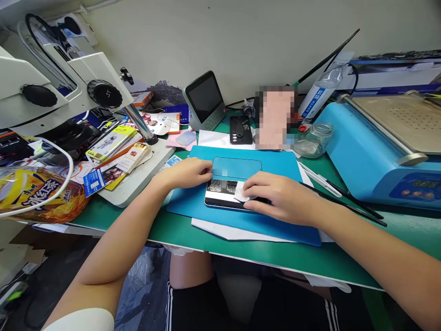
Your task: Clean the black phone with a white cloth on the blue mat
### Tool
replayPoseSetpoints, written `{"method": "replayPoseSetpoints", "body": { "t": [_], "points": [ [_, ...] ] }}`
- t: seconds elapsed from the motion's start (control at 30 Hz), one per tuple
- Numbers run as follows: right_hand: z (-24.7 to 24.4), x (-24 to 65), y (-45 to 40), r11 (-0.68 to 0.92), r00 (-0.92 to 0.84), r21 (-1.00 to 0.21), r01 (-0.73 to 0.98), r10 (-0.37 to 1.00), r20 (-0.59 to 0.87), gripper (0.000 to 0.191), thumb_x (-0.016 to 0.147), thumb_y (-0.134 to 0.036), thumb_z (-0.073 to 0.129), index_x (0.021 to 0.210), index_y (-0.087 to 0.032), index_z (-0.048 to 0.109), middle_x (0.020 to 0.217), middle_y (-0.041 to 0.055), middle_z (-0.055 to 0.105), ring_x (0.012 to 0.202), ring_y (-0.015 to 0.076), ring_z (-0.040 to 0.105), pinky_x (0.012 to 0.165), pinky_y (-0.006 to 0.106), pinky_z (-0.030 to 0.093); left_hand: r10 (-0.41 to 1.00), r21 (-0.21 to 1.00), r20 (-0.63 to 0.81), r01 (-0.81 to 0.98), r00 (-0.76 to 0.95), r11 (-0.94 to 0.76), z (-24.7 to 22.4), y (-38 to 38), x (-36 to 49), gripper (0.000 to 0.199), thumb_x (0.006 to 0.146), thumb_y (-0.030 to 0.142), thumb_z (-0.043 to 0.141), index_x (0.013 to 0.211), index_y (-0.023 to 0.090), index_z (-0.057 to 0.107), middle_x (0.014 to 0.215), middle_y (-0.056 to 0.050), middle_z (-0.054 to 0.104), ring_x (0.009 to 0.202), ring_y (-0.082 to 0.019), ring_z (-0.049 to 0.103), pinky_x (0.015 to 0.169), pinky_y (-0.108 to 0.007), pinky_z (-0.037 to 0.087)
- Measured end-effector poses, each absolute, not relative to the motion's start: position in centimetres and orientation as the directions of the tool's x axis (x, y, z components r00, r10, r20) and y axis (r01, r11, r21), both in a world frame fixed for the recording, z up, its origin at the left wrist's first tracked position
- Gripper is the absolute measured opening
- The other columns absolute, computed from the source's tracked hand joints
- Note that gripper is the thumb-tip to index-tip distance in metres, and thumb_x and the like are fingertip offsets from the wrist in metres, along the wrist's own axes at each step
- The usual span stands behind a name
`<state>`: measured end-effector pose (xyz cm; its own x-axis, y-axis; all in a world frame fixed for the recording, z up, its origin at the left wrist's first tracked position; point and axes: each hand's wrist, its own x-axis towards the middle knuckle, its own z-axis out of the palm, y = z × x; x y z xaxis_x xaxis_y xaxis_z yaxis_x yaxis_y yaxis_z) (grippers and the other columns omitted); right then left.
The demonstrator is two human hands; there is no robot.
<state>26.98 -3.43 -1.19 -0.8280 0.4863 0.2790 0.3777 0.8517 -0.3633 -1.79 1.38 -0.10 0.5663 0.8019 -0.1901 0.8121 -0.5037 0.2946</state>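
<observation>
My left hand (pixel 198 172) is closed, its thumb and fingertips at the left edge of a clear panel with a thin black border (pixel 237 168). Just in front of that panel lies a phone (pixel 220 198), with dark and white bands across its face. My right hand (pixel 279 195) pinches a folded white wipe (pixel 240 192) and presses it on the phone's surface. The palm and fingers cover the phone's right part. Under both lies a blue mat (pixel 193 209).
A microscope (pixel 103 94) with packets on its base stands left, beside a yellow drink bottle (pixel 44 193). A smart display (pixel 206 99), a black phone case (pixel 240 130) and a glass jar (pixel 315 140) are behind the mat. Tweezers (pixel 320 179) and a blue heating machine (pixel 365 147) sit right.
</observation>
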Motion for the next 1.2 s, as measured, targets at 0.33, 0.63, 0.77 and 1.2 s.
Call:
{"method": "replayPoseSetpoints", "body": {
  "t": [0.33, 0.63, 0.77, 1.2],
  "points": [
    [-1.18, 26.91, -3.46, 0.847, -0.832, -0.383, 0.370, 0.485, 0.271, 0.025, 0.102, -0.035, 0.056, 0.102, -0.020, 0.076, 0.109, 0.0112, 0.075, 0.100, 0.0249, 0.067, 0.084, 0.038, 0.054, 0.801, 0.292, -0.190, 0.812, 0.567, -0.505, -0.14, 1.41, -1.82, 0.016, 0.093, 0.031, 0.050, 0.079, 0.023, 0.055, 0.076, -0.001, 0.067, 0.068, -0.020, 0.058, 0.060, -0.031, 0.035],
    [-1.24, 26.53, -3.84, 0.884, -0.863, -0.333, 0.328, 0.424, 0.274, 0.023, 0.101, -0.021, 0.051, 0.104, -0.019, 0.073, 0.109, 0.0104, 0.075, 0.097, 0.0232, 0.067, 0.080, 0.035, 0.055, 0.800, 0.288, -0.188, 0.811, 0.569, -0.509, -0.07, 1.31, -1.72, 0.017, 0.093, 0.031, 0.049, 0.078, 0.023, 0.054, 0.077, -0.002, 0.068, 0.068, -0.020, 0.058, 0.058, -0.031, 0.034],
    [-1.08, 26.73, -3.80, 0.875, -0.847, -0.299, 0.380, 0.459, 0.269, 0.024, 0.101, -0.025, 0.051, 0.096, -0.019, 0.073, 0.102, 0.0114, 0.074, 0.091, 0.0234, 0.067, 0.076, 0.036, 0.056, 0.802, 0.286, -0.191, 0.814, 0.566, -0.506, 0.06, 1.28, -1.67, 0.017, 0.093, 0.031, 0.049, 0.079, 0.023, 0.056, 0.077, -0.002, 0.068, 0.067, -0.020, 0.059, 0.058, -0.032, 0.034],
    [-1.41, 26.90, -3.44, 0.865, -0.853, -0.360, 0.349, 0.452, 0.260, 0.025, 0.102, -0.034, 0.055, 0.104, -0.019, 0.075, 0.107, 0.0110, 0.074, 0.099, 0.0246, 0.067, 0.081, 0.036, 0.054, 0.802, 0.291, -0.190, 0.813, 0.566, -0.504, -0.03, 1.29, -1.69, 0.018, 0.093, 0.032, 0.048, 0.078, 0.024, 0.053, 0.076, -0.001, 0.068, 0.068, -0.021, 0.058, 0.059, -0.031, 0.034]
  ]
}}
